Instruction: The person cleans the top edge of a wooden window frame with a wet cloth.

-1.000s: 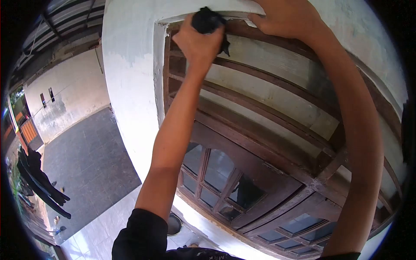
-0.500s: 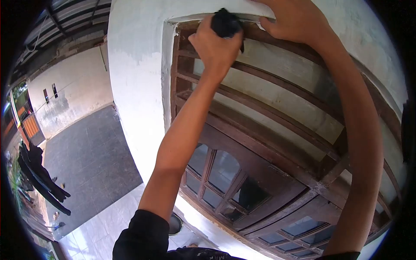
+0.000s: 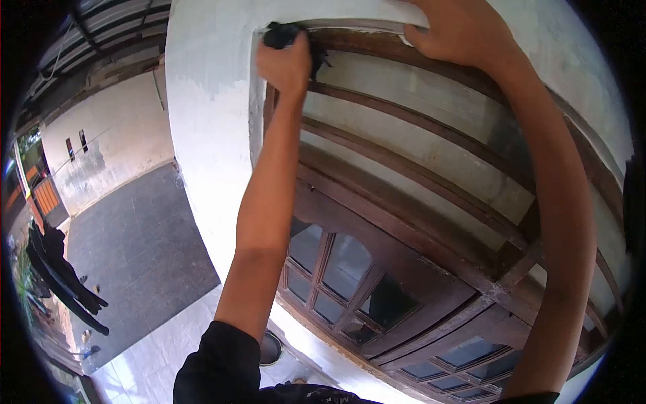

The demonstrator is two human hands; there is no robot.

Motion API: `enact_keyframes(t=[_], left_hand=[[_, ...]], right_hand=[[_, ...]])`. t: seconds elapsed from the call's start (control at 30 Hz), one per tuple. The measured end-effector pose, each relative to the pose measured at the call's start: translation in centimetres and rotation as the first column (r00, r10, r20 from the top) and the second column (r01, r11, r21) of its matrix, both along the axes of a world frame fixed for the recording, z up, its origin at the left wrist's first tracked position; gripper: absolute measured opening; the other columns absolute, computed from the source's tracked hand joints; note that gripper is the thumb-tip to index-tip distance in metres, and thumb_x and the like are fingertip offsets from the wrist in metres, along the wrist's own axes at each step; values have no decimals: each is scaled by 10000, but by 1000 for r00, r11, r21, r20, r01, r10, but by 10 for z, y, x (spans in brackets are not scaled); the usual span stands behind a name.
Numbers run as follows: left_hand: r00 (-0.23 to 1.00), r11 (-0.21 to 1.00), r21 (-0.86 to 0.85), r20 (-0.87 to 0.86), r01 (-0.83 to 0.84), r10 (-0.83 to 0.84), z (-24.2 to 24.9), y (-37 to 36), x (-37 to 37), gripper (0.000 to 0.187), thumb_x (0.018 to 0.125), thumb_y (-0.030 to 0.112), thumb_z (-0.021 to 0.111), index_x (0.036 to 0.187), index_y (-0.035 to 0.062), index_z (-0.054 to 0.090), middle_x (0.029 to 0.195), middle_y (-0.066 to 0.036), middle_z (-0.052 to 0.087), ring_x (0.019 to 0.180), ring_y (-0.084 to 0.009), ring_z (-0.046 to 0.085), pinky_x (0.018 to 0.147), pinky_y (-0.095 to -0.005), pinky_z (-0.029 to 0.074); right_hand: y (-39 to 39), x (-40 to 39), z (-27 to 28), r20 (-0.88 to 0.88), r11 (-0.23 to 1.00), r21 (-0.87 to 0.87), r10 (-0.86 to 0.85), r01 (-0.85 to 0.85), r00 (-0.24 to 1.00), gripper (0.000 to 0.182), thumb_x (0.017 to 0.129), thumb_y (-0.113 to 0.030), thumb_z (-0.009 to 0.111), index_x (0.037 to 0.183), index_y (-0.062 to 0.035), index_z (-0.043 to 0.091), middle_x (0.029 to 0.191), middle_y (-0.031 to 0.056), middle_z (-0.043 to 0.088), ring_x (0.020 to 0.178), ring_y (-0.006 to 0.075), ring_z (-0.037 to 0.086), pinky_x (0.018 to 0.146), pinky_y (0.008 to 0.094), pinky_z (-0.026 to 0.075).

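Note:
My left hand (image 3: 285, 69) is closed around a bunched black cloth (image 3: 281, 35). It presses the cloth to the upper left corner of a brown wooden frame (image 3: 363, 44) with slats, set in the white wall. A loose bit of the cloth hangs over the frame's inner side. To the right, my right hand (image 3: 461, 32) leans on the frame's top edge and the wall above, its thumb spread onto the wood. Its other fingers run partly past the top of the view. A small white patch (image 3: 406, 40) shows beside that thumb.
Below the slats (image 3: 417, 121) are brown window panels (image 3: 350, 269) with glass panes. A dark bucket (image 3: 271, 349) stands on the pale tiled floor (image 3: 161, 347) beneath my left arm. Dark paving (image 3: 138, 229) and a stained wall (image 3: 111, 135) lie to the left.
My left hand has slid left along the top of the frame with the black cloth, reaching the corner. My right hand stays in the same place.

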State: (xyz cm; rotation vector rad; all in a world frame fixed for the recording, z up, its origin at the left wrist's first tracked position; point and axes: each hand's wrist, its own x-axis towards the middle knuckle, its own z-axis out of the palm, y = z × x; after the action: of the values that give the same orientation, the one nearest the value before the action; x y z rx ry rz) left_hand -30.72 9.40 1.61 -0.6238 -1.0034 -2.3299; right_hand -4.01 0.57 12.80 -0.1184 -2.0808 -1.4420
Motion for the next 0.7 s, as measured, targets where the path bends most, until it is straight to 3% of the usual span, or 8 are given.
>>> enact_keyframes(t=[0.03,0.1,0.33,0.4,0.5,0.57,0.63,0.7], left_hand=[[980,994,83,-194,71,-53,-3,-1,4,259,700,223,830,853,31,745,850,-150,764,842,-361,743,819,-443,565],[966,991,106,-254,84,-55,-5,-6,29,239,697,211,825,835,37,738,830,-134,763,814,-341,746,812,-437,565],[951,992,123,-309,29,11,-2,-16,32,209,695,190,831,819,50,735,786,-112,754,755,-304,742,771,-403,568],[941,960,212,-321,180,-106,-3,-5,28,218,699,199,835,817,48,731,796,-117,753,756,-308,741,768,-415,565],[962,954,197,-201,226,-187,-2,28,-23,262,696,218,845,831,30,722,832,-135,758,784,-322,745,780,-442,568],[997,996,62,31,62,-64,4,18,-36,322,700,219,865,849,-23,715,842,-140,763,774,-270,744,746,-389,575],[998,998,41,-6,-58,58,3,10,-30,386,713,249,848,947,-23,707,891,-164,755,855,-342,742,791,-442,574],[942,940,-79,-80,-331,325,0,5,-32,468,731,287,829,1032,-33,667,957,-207,714,963,-421,697,844,-505,555]], right_hand=[[-2,1,-1,6,1000,6,-6,6,1000,542,769,-184,686,1279,1,677,1434,189,605,1408,327,493,1230,498,310],[-1,1,0,3,1000,15,-25,25,1000,547,769,-185,686,1283,1,676,1436,187,604,1411,324,491,1231,497,308],[-11,-1,-6,-23,999,-19,-48,48,999,553,762,-193,699,1284,-9,681,1445,184,598,1417,313,487,1232,494,307],[-3,2,-3,-14,1000,-16,-7,7,1000,545,762,-193,698,1275,-8,685,1438,184,604,1411,316,494,1231,493,310],[2,4,-3,-14,999,-26,31,-31,999,529,764,-192,693,1259,-7,692,1424,184,615,1398,320,506,1229,491,316],[1,3,-1,-19,999,-28,32,-33,999,520,765,-191,689,1252,-6,695,1417,183,620,1392,322,511,1227,490,319],[0,2,-2,-23,1000,-18,-3,2,1000,513,766,-191,683,1244,-4,696,1409,183,625,1384,325,517,1226,489,322],[-1,3,-5,-20,1000,-14,20,-21,1000,511,766,-191,681,1240,-1,697,1410,186,623,1382,326,518,1226,490,322]])
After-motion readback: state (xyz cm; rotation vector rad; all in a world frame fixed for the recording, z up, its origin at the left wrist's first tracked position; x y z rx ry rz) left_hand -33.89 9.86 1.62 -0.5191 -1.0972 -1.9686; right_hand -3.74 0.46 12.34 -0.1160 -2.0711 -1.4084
